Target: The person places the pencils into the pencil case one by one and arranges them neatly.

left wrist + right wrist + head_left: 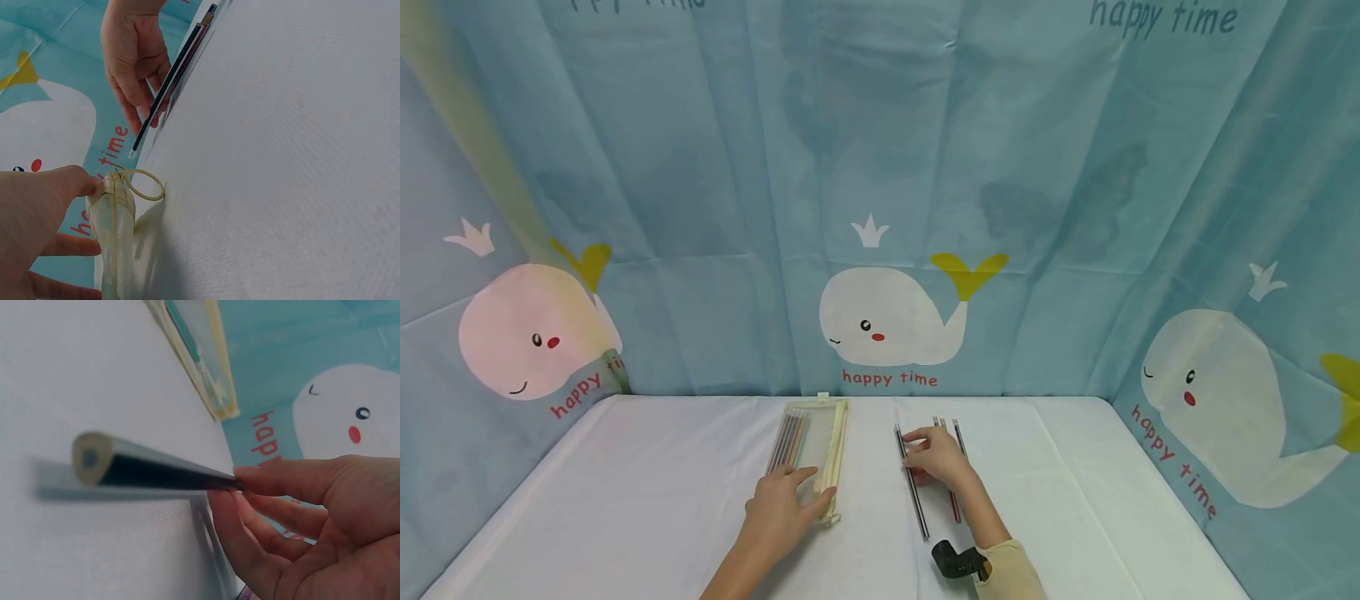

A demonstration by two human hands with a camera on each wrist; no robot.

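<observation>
My right hand (pixel 937 456) pinches a dark, unsharpened pencil (pixel 913 487) between thumb and fingertips. Its flat, pale end points at the camera in the right wrist view, where the pencil (pixel 156 469) casts a shadow on the cloth. To the left, a translucent pencil pouch (pixel 816 442) with cream zipper edging lies flat, with several pencils (pixel 788 437) showing through it. My left hand (pixel 782 508) rests over its near part with the fingers spread, fingertips against it. A cream ring (pixel 149 185) hangs at the zipper end in the left wrist view.
A few more pencils lie under and beside my right hand, including a red one (pixel 955 507) and a dark one (pixel 960 440). White cloth (pixel 625 500) covers the table. A blue curtain with whales (pixel 887 317) hangs behind and at both sides.
</observation>
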